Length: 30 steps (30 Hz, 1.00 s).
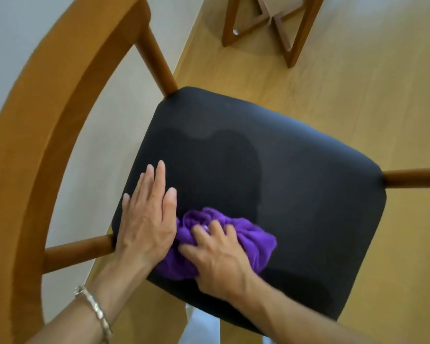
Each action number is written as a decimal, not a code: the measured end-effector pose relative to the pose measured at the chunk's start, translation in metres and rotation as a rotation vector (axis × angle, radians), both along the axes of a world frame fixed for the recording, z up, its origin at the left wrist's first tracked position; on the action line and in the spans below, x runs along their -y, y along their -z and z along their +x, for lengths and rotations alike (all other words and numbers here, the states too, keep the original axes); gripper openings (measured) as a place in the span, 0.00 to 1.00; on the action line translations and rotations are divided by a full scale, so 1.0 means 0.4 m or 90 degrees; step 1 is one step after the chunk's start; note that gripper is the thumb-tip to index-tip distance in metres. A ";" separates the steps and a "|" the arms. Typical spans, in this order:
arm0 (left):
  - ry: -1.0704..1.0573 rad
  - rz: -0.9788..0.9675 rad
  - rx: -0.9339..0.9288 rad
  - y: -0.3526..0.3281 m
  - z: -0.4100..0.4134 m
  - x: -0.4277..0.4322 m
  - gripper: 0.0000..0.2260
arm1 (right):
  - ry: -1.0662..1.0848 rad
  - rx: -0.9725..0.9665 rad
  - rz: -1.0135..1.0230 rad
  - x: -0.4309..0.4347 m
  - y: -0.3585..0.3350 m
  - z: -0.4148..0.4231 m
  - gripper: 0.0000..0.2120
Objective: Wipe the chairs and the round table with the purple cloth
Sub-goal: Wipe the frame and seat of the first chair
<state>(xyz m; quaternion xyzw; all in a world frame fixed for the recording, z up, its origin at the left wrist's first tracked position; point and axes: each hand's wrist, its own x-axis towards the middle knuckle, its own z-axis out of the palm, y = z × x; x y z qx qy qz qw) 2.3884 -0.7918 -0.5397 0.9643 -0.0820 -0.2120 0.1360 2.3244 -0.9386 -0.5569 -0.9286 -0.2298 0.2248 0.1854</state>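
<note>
A light wooden floor (333,83) fills the right of the frame. Low centre, the right hand (219,259) has its grip bunched on the purple cloth (246,234), pressing it onto the chair (60,95) with its black seat (271,170). Just left, the left hand (147,219) (bracelet (94,309) at the wrist) lies flat, fingers spread. Top centre, a wooden base (271,23), perhaps the desk's.
</note>
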 end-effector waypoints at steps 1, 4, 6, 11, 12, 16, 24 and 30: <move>0.020 0.014 -0.004 -0.003 0.001 -0.004 0.27 | -0.016 -0.040 0.009 -0.002 0.000 -0.001 0.20; -0.036 -0.024 0.044 -0.019 0.038 -0.001 0.28 | -0.001 -0.033 0.036 0.028 -0.007 0.120 0.22; -0.101 -0.088 0.080 -0.029 0.058 0.005 0.29 | 0.068 0.054 0.006 0.056 -0.028 0.249 0.23; -0.097 -0.100 0.047 -0.014 0.039 0.006 0.31 | 0.270 0.031 -0.084 0.123 -0.010 0.502 0.20; -0.107 -0.108 0.058 -0.011 0.032 0.005 0.30 | 0.292 0.022 -0.087 0.111 -0.001 0.496 0.19; -0.137 -0.129 0.099 -0.013 0.013 -0.027 0.27 | 0.187 0.066 -0.031 -0.032 0.009 0.244 0.19; -0.152 -0.125 0.104 -0.027 0.039 -0.067 0.28 | 0.011 0.037 0.010 -0.048 -0.033 0.238 0.21; -0.160 -0.120 0.085 -0.032 0.049 -0.064 0.30 | 0.300 0.025 -0.049 0.076 -0.018 0.576 0.20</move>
